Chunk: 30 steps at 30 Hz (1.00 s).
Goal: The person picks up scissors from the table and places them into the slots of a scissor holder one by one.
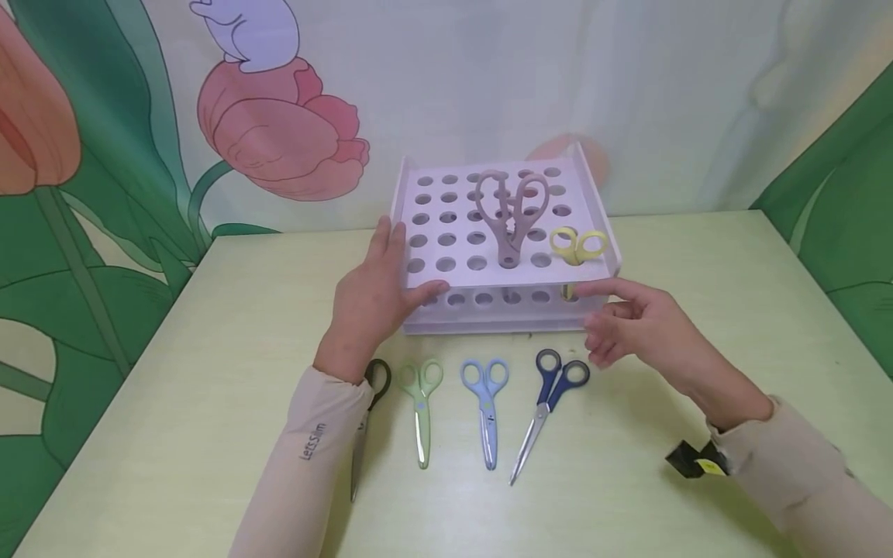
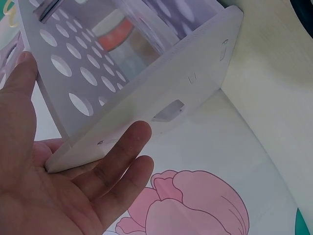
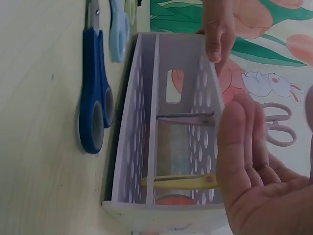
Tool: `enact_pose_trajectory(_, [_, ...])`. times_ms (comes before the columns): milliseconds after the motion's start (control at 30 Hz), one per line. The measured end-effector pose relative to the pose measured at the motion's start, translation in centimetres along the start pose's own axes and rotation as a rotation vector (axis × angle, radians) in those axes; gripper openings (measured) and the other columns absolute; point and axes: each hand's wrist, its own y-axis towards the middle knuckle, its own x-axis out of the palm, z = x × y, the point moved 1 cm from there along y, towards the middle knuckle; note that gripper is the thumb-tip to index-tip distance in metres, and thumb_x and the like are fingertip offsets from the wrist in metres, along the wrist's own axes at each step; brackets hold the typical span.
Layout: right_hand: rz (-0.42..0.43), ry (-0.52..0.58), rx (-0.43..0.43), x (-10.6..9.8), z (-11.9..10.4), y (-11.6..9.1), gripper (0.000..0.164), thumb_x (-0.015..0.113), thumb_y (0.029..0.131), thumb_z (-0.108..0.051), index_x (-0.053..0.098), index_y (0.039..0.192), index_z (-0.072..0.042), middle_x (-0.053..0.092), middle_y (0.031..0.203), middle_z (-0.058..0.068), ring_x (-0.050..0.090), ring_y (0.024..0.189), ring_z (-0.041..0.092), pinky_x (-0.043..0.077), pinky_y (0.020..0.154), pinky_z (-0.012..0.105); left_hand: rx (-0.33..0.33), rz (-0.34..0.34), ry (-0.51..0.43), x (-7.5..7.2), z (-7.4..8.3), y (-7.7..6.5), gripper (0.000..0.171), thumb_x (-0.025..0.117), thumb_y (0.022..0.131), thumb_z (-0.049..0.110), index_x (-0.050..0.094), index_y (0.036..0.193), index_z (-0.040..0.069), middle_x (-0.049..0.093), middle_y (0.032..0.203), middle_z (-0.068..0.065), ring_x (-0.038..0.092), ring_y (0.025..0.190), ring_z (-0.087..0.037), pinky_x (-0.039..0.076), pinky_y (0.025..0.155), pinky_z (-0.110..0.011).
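A pale lilac holed rack (image 1: 460, 277) stands near the back of the table. My left hand (image 1: 373, 291) holds its left side, thumb at the front edge and fingers along the side wall (image 2: 205, 78). Small yellow scissors (image 1: 574, 254) stand in a front hole toward the right, handles up. Their blades (image 3: 188, 182) hang below the top plate. My right hand (image 1: 649, 325) is at the front right, index finger stretched toward those blades, other fingers bent; contact is unclear. Larger mauve scissors (image 1: 509, 252) stand upright in another front-row hole.
On the table before the rack lie black-handled scissors (image 1: 377, 380), green scissors (image 1: 422, 411), light blue scissors (image 1: 486, 411) and dark blue scissors (image 1: 547, 395). Behind the rack is a flower-patterned backdrop (image 1: 453, 93). A small black item (image 1: 687, 459) is by the right cuff.
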Motion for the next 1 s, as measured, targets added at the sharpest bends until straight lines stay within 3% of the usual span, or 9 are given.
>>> enact_pose_trajectory(167, [-0.033,-0.046,-0.023,0.2,0.3,0.3,0.048,0.055,0.106,-0.029,0.051,0.142,0.001,0.069,0.105,0.021,0.072,0.079,0.03,0.059,0.072,0.042,0.001,0.003,0.006,0.0,-0.1,0.0,0.105,0.072,0.085,0.063,0.029,0.158,0.001,0.023,0.163,-0.021,0.054,0.059,-0.025,0.047,0.052,-0.039])
enact_pose_trajectory(333, [-0.073,-0.075,-0.018,0.0,0.7,0.6,0.044,0.054,0.107,-0.026,0.053,0.14,0.002,0.067,0.116,0.024,0.071,0.085,0.031,0.059,0.073,0.041,-0.005,-0.004,0.007,0.0,0.0,0.0,0.104,0.071,0.085,0.063,0.028,0.158,0.002,0.022,0.164,-0.02,0.055,0.061,-0.027,0.048,0.053,-0.039])
enact_pose_trajectory(400, [-0.102,-0.17,-0.004,-0.3,1.1,0.8,0.041,0.058,0.105,-0.022,0.056,0.137,0.003,0.066,0.118,0.023,0.07,0.085,0.03,0.059,0.073,0.039,-0.006,-0.005,0.008,-0.1,0.0,0.0,0.104,0.071,0.086,0.063,0.028,0.158,0.002,0.022,0.164,-0.02,0.056,0.063,-0.027,0.049,0.054,-0.04])
enact_pose_trajectory(500, [-0.165,-0.419,0.009,-0.6,2.1,1.2,0.04,0.066,0.099,-0.018,0.061,0.132,0.004,0.066,0.115,0.019,0.066,0.084,0.026,0.057,0.071,0.036,-0.008,-0.01,0.017,-0.2,0.0,0.1,0.104,0.071,0.085,0.064,0.029,0.158,0.002,0.022,0.164,-0.02,0.056,0.063,-0.027,0.049,0.055,-0.04])
enact_pose_trajectory(633, [-0.285,-0.696,-0.001,-0.5,3.5,1.6,0.048,0.078,0.09,-0.019,0.063,0.129,0.005,0.066,0.107,0.015,0.062,0.09,0.027,0.053,0.076,0.042,-0.023,-0.024,0.017,-0.3,0.0,0.1,0.106,0.071,0.084,0.065,0.029,0.158,0.003,0.023,0.164,-0.018,0.056,0.064,-0.026,0.048,0.056,-0.039])
enact_pose_trajectory(733, [-0.34,-0.76,-0.005,-0.1,4.0,1.6,0.052,0.084,0.083,-0.02,0.064,0.126,0.001,0.062,0.101,0.012,0.058,0.089,0.026,0.05,0.078,0.042,-0.036,-0.031,0.01,-0.4,0.0,0.2,0.107,0.072,0.083,0.066,0.029,0.159,0.004,0.022,0.165,-0.016,0.058,0.067,-0.027,0.048,0.058,-0.039])
enact_pose_trajectory(867, [-0.345,-0.797,-0.048,0.7,4.4,1.3,0.047,0.087,0.078,-0.019,0.066,0.119,-0.01,0.053,0.089,0.004,0.049,0.079,0.02,0.043,0.071,0.037,-0.046,-0.047,0.002,-0.5,0.0,0.3,0.108,0.072,0.082,0.067,0.027,0.16,0.005,0.021,0.165,-0.015,0.062,0.077,-0.028,0.052,0.064,-0.042])
enact_pose_trajectory(1000, [-0.354,-0.85,-0.149,1.3,4.7,1.1,0.036,0.086,0.078,-0.014,0.066,0.107,-0.018,0.05,0.081,-0.002,0.046,0.074,0.015,0.041,0.068,0.033,-0.037,-0.063,-0.028,-0.5,-0.1,0.3,0.108,0.073,0.083,0.064,0.026,0.16,0.005,0.018,0.166,-0.016,0.062,0.106,-0.033,0.054,0.075,-0.047])
